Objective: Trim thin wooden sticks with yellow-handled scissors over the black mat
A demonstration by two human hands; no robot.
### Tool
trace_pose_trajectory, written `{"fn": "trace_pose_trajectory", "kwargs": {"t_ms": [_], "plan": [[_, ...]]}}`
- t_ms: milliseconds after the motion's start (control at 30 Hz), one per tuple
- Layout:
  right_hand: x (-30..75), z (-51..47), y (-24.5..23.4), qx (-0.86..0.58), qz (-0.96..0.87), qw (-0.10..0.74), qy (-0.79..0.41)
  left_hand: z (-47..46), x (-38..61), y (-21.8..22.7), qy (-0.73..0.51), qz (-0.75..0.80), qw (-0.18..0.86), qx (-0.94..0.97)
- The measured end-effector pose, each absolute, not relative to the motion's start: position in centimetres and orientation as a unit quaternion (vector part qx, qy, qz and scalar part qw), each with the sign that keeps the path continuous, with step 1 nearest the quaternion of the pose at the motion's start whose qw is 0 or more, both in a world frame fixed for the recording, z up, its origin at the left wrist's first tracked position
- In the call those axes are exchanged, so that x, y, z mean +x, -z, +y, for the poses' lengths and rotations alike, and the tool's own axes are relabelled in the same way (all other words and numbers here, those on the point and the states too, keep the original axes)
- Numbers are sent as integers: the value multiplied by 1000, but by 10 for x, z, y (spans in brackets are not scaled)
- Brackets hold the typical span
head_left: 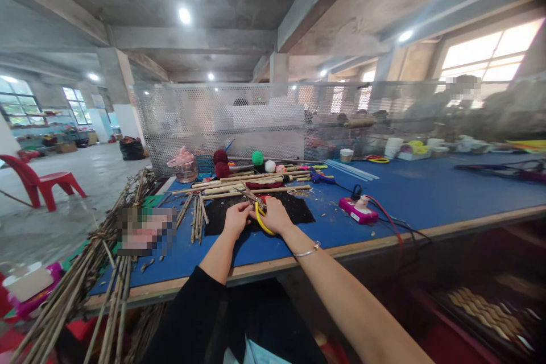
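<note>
My right hand [275,215] is closed round the yellow handles of a pair of scissors [263,222], whose blades point away and to the left. Close beside the blades, my left hand [237,219] has its fingers pinched together; what they hold, if anything, is too small to make out. Both hands are over a black cloth [302,209] on the blue tabletop [256,254]. Just left of the cloth lie several short cut twigs [198,217]. Behind the hands, pale wooden sticks [256,183] are laid crosswise.
A twig bundle [96,244] overhangs the table's left end. Yarn balls [257,157] and a glass jar [186,170] stand at the back. A blue glue gun [322,177], clear glue sticks [352,170] and a corded pink power strip [358,211] lie rightward. Perforated metal screen [179,119] behind.
</note>
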State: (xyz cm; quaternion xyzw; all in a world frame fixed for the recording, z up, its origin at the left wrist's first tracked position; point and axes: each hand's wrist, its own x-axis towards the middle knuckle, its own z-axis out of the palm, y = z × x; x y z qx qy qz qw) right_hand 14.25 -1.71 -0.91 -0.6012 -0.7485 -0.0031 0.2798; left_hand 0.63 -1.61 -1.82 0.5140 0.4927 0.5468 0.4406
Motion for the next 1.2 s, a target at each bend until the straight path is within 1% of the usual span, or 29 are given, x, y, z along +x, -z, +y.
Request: {"fn": "trace_pose_trajectory", "kwargs": {"t_ms": [400,600,733,1033,1200], "plan": [[143,-19,6,-588,-761,274,-7,-15,6,20,-544,496,436,518],[142,-19,5,-605,-756,243,-58,-14,7,20,-553,490,443,507],[141,-20,3,-623,-748,225,-44,-15,7,19,-554,497,442,501],[141,-24,-3,-632,-743,217,-37,-12,3,24,-536,516,407,531],[142,-22,0,-634,-740,221,-39,-12,3,24,-538,514,413,524]]}}
